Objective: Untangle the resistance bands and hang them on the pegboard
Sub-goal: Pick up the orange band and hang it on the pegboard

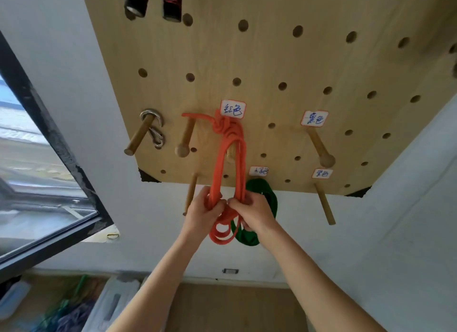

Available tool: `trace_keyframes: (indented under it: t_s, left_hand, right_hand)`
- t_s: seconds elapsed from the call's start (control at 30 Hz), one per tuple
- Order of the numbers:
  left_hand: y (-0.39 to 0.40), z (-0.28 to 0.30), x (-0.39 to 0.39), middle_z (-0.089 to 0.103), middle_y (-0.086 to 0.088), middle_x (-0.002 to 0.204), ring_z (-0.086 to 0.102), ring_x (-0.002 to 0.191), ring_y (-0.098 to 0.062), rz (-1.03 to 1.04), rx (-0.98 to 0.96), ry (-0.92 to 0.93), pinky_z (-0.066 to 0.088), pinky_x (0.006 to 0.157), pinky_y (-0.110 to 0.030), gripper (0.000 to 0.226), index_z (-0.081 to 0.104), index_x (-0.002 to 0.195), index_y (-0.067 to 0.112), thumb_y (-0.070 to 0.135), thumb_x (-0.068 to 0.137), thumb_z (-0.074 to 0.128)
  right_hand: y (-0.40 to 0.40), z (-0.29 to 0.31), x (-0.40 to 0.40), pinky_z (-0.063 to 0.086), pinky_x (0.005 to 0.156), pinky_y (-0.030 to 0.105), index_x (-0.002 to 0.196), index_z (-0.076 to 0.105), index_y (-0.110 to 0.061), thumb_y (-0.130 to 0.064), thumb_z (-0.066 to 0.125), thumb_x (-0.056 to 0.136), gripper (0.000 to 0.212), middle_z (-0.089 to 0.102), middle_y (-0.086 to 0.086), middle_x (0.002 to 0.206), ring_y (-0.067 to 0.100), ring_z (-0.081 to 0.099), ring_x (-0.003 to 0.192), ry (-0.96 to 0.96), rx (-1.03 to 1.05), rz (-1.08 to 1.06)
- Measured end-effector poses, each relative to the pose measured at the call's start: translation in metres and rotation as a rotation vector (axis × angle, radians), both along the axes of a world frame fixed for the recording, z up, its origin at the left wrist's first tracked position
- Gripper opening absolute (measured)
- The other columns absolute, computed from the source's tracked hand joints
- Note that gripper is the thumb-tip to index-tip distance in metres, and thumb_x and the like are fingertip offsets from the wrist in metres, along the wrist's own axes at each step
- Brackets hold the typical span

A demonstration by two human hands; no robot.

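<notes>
A: From the head camera, how far is the task?

B: I judge it is past the middle. The orange rubber resistance band (228,158) already hangs on the light wooden pegboard (284,60), from a wooden peg just under a white paper label with blue handwriting (233,108). A dark green resistance band (262,190) also hangs there, lower and to the right, partly behind the right hand.

A: So what is left?

B: The orange band is not tidy yet. Near its top there is a thick knot of strands (223,126), and one strand goes sideways over the neighbouring round-headed wooden peg (184,141). I think this knot must be loosened. Two other labelled pegs on the right carry nothing, so perhaps more bands must come; I cannot be sure.

A: And the hands?

B: The left hand (205,212) grips the left part of the orange loops, fingers curled around them. The right hand (252,212) pinches the right part of the same loops. They almost touch each other, just below the board's lower edge.

A: How does the band look?

B: Long, thin like a tube, folded in several loops; the lowest loops hang below the hands, beside the green one.
</notes>
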State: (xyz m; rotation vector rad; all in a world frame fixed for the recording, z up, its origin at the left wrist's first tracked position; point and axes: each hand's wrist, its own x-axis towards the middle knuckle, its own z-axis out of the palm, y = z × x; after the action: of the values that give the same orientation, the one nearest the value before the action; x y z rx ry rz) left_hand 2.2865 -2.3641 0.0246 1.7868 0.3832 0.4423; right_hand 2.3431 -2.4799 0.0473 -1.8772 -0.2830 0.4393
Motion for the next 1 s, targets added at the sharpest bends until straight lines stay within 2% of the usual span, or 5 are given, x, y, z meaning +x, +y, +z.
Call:
trace_keyframes:
  t_s: [0.27,0.57,0.7,0.8,1.0]
  left_hand:
    - [-0.012,0.009,-0.003,0.062,-0.006,0.08,0.062,0.068,-0.014,0.246,-0.198,0.0,0.047,0.051,-0.014,0.022,0.047,0.116,0.008,0.01,0.094,0.047]
    - [-0.016,-0.015,-0.007,0.052,0.001,0.074,0.055,0.062,-0.011,0.087,-0.085,0.075,0.045,0.05,-0.012,0.013,0.046,0.09,0.012,-0.001,0.091,0.047]
    - [-0.023,-0.012,0.011,0.05,0.001,0.073,0.049,0.062,-0.012,0.159,-0.064,0.13,0.041,0.052,-0.018,0.008,0.045,0.093,0.008,0.001,0.09,0.047]
    - [-0.012,-0.007,0.017,0.055,0.001,0.072,0.054,0.064,-0.012,0.114,-0.164,0.111,0.044,0.049,-0.013,0.005,0.048,0.09,0.007,0.002,0.091,0.049]
    - [0.009,0.016,0.02,0.053,0.002,0.114,0.052,0.108,-0.015,0.009,-0.282,0.064,0.049,0.085,-0.03,0.065,0.043,0.126,0.015,0.011,0.071,0.077]
  right_hand:
    - [-0.021,0.014,-0.007,0.03,0.033,0.019,0.073,0.053,-0.007,-0.023,0.064,0.087,0.023,0.049,0.004,0.051,0.01,0.038,0.032,-0.008,0.098,-0.071]
    - [-0.022,0.034,0.02,0.047,0.052,0.02,0.09,0.056,-0.008,-0.007,0.052,0.094,0.005,0.057,0.004,0.068,0.01,0.055,0.053,0.058,0.264,0.054]
    - [-0.006,0.037,0.033,0.056,0.069,0.026,0.111,0.056,-0.005,-0.004,0.05,0.093,0.019,0.065,0.014,0.1,0.019,0.067,0.081,0.093,-0.174,0.257]
    - [-0.007,0.038,0.038,0.05,0.06,0.024,0.121,0.049,-0.008,-0.003,0.054,0.089,0.032,0.063,0.008,0.097,0.016,0.062,0.075,0.126,-0.101,0.176]
    - [-0.002,0.063,0.055,0.034,0.039,0.02,0.105,0.056,-0.021,-0.002,0.051,0.09,0.024,0.063,0.003,0.077,0.014,0.046,0.051,-0.007,0.226,0.16]
